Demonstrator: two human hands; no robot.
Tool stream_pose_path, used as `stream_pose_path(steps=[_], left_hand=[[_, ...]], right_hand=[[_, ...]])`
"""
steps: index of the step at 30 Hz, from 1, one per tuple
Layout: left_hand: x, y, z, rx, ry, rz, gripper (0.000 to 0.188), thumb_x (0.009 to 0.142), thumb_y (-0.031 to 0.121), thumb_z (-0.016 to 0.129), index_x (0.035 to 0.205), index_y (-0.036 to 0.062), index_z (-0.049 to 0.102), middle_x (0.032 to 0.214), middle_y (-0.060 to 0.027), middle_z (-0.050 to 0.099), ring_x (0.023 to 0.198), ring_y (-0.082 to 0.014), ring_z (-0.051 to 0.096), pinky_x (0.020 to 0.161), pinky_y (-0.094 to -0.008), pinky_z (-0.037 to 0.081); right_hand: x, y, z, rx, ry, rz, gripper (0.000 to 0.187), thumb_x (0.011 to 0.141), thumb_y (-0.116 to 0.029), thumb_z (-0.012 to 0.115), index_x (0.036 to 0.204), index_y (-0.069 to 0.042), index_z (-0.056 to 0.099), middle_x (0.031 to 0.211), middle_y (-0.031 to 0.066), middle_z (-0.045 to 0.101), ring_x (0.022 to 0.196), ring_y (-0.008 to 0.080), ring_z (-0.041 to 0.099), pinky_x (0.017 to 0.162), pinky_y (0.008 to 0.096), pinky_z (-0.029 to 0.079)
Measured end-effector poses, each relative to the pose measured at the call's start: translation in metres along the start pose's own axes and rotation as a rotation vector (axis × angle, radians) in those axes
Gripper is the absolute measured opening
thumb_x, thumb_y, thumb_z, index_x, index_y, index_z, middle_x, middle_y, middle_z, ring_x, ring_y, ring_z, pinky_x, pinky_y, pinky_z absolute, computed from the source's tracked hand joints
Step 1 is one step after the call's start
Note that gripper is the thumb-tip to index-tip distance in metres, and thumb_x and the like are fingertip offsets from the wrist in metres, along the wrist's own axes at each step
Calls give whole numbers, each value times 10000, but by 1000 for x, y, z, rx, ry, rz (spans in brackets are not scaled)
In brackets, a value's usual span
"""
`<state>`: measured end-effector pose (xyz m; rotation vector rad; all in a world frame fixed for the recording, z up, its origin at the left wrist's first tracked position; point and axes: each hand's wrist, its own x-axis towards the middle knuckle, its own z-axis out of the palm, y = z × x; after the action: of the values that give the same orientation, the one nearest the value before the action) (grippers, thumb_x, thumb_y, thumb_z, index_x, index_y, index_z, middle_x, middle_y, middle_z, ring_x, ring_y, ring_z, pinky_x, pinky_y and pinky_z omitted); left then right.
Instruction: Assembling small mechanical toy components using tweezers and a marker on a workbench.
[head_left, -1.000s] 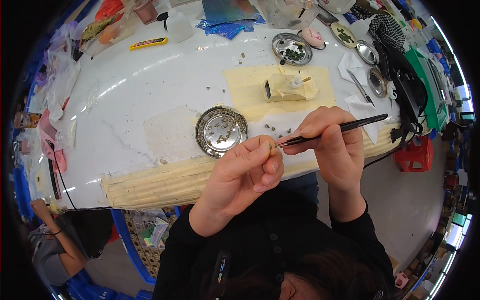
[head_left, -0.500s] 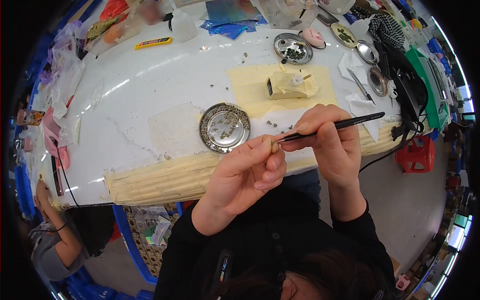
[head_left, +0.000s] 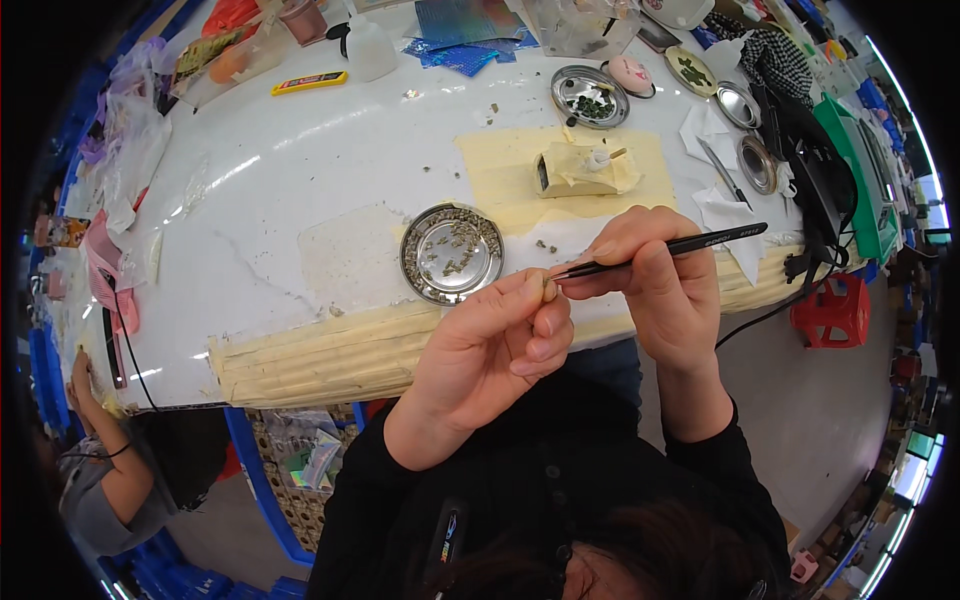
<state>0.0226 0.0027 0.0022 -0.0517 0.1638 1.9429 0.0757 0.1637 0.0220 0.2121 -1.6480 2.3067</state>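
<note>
My right hand (head_left: 665, 285) is closed around a pair of slim black tweezers (head_left: 705, 241), with their tips pointing left. Those tips meet the fingertips of my left hand (head_left: 500, 340), whose thumb and forefinger pinch a tiny brownish piece (head_left: 549, 290); its kind is too small to make out. Just beyond my left hand stands a round metal dish (head_left: 408, 272) holding many small grey-green bits. Farther back, a small block wrapped in cream tape (head_left: 590, 170) rests on a yellow sheet (head_left: 490, 160).
A second metal dish (head_left: 560, 98) with dark green bits stands at the back. White tissues (head_left: 725, 212) and a knife-like tool (head_left: 722, 172) lie right. A yellow box cutter (head_left: 310, 84) lies back left. A red stool (head_left: 832, 315) stands on the floor; another person's arm (head_left: 115, 455) shows lower left.
The tweezers have turned slightly in my right hand, their tips still at my left fingertips. Both hands otherwise hold nearly the same place.
</note>
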Motion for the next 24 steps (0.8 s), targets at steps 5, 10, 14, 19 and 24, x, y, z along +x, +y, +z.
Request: stream_pose_path(steps=[5,10,14,19,24], left_hand=[[0,0,-1,-15,-1,-7,187,926,181,421,913,11,499,754,-31,504,629,-88,434,497,-187,340],[0,0,-1,-19,0,-10,189,925,183,422,914,10,498,755,-32,504,632,-90,437,502,-191,344],[0,1,-1,-20,6,-12,188,922,183,425,907,11,500,751,-31,507,630,-90,440,502,-193,345],[0,1,1,-12,24,-14,186,918,182,431,895,12,503,743,-31,509,624,-89,442,499,-194,345],[0,1,0,-13,32,-21,184,914,182,435,892,12,503,740,-31,508,621,-88,441,495,-195,343]], right_hand=[[1,0,-1,-2,-5,4,218,921,-155,447,900,52,515,860,115,562,815,215,622,712,325,554],[2,0,-2,8,-13,19,226,924,-157,440,898,56,512,858,118,563,821,227,626,716,330,555],[4,-2,-2,18,-30,42,226,924,-155,438,898,58,510,861,121,564,825,236,628,721,335,555],[6,-3,-4,17,-33,53,218,923,-148,439,902,59,506,861,125,563,813,245,631,720,339,555],[6,-3,-7,27,-46,85,210,922,-139,438,903,60,504,862,124,559,809,255,633,715,343,557]])
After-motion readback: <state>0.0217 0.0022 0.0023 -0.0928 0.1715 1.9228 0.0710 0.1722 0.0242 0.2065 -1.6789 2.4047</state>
